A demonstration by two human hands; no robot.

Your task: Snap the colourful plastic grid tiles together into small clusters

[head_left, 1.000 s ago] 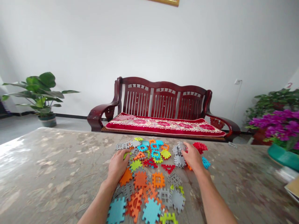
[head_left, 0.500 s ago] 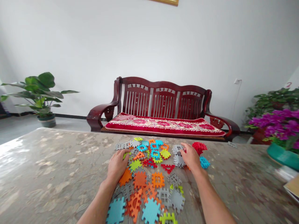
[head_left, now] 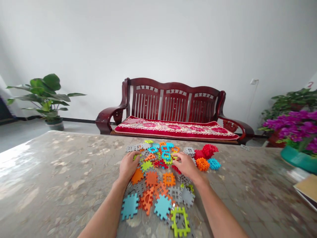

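My left hand (head_left: 129, 163) rests at the left edge of a loose pile of toothed plastic building tiles. Its fingers are curled on a yellow-green tile (head_left: 135, 157), mostly hidden by the hand. On the right side of the pile, my right hand (head_left: 185, 164) has thumb and fingers around the edge of another yellow-green tile (head_left: 174, 156). Between the hands lie blue window tiles (head_left: 166, 156), a yellow-green square tile (head_left: 147, 166) and red pieces (head_left: 160, 163). Nearer me are orange tiles (head_left: 151, 178), a teal square tile (head_left: 162, 206) and a yellow-green frame tile (head_left: 172, 218).
Right of the pile sit joined stacks: red (head_left: 210, 150), orange (head_left: 202, 164) and blue (head_left: 214, 163), with grey tiles (head_left: 189, 151) beside them. A potted purple flower (head_left: 299, 160) and a cardboard-coloured box (head_left: 308, 188) occupy the table's right side. Behind the table stands a wooden bench (head_left: 173, 99).
My right hand has moved left from the grey stack to a yellow-green tile, uncovering an orange stack. My left hand stays by the same yellow-green piece. The view has shifted slightly.
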